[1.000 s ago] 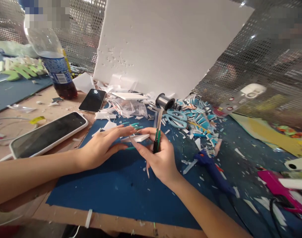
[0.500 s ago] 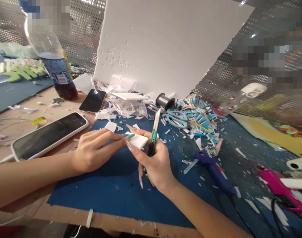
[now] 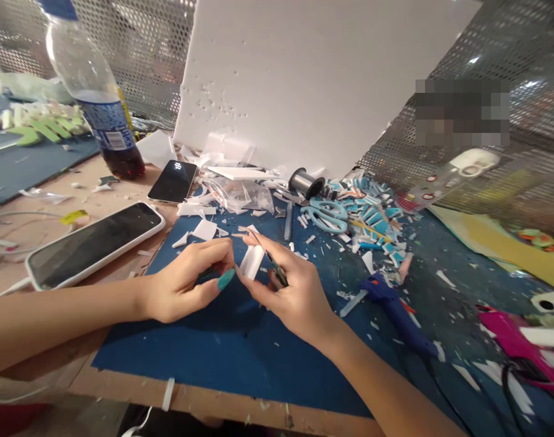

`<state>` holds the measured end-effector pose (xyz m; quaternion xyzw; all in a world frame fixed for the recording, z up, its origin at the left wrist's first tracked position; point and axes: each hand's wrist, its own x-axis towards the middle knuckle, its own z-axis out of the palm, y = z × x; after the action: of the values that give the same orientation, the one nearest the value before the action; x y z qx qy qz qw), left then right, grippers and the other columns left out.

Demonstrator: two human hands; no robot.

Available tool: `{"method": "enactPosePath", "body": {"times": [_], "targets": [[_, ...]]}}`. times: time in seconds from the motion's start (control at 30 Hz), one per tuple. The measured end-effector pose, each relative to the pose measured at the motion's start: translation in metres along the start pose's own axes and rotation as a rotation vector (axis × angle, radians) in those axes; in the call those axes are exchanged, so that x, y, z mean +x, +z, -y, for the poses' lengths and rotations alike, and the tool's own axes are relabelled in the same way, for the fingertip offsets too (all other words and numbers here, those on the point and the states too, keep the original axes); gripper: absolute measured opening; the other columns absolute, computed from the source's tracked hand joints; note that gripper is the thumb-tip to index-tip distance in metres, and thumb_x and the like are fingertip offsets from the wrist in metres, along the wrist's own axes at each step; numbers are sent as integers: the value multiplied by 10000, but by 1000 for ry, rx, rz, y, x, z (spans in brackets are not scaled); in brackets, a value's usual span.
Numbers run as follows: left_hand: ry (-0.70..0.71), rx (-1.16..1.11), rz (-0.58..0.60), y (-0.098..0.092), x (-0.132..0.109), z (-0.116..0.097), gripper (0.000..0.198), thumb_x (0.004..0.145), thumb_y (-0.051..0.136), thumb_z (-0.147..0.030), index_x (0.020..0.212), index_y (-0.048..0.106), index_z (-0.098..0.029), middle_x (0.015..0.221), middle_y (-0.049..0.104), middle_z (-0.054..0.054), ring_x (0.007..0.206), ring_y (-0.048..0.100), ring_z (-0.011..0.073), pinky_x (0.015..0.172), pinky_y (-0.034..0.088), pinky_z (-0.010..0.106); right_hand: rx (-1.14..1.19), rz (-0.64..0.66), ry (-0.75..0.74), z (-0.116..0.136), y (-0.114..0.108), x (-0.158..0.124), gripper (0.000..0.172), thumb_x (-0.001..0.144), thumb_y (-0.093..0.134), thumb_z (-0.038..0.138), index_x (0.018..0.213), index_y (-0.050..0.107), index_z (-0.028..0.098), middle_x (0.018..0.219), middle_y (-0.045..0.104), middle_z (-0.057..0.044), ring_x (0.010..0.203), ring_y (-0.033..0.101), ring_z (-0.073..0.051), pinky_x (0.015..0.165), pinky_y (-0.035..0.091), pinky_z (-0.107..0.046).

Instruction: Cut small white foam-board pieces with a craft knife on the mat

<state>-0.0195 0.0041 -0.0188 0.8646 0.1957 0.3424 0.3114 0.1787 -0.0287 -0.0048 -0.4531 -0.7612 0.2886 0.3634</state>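
Observation:
Between my hands is a small flat white piece [image 3: 252,262], which looks like foam board. My right hand [image 3: 299,285] pinches it between thumb and fingertips. The same hand also keeps a slim utility knife [image 3: 277,270], green and black, tucked against its fingers. My left hand [image 3: 190,282] is closed at the left edge of the white piece, with its fingers curled and its thumb with a teal nail lying forward. Its fingertips are partly hidden, so I cannot tell whether it grips anything. Both hands are just above a blue cutting mat [image 3: 240,358].
Light blue scissors [image 3: 326,215], a wire spool [image 3: 306,183] and a heap of blue-white scraps [image 3: 372,212] lie behind my hands. A blue glue gun [image 3: 397,315] is at right. Phones [image 3: 99,246] and a cola bottle [image 3: 108,130] are at left; a white board [image 3: 313,79] stands behind.
The white piece has turned to a steeper angle in my right hand. The knife, upright before, now slants left and lower. My left fingers have curled and drawn back, showing the thumb.

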Motion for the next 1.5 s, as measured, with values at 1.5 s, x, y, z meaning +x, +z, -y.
{"method": "enactPosePath", "body": {"times": [1.5], "targets": [[-366,-665,224,-3,8,-6,280,789,505,-414,677,437,-167,629,404,-16,596,352,118,584,342,239,-10,187,-5,-14,-2,0,300,793,652,396,1032,534,259,1256,594,-31,1102,598,-230,880,533,-311]]}}
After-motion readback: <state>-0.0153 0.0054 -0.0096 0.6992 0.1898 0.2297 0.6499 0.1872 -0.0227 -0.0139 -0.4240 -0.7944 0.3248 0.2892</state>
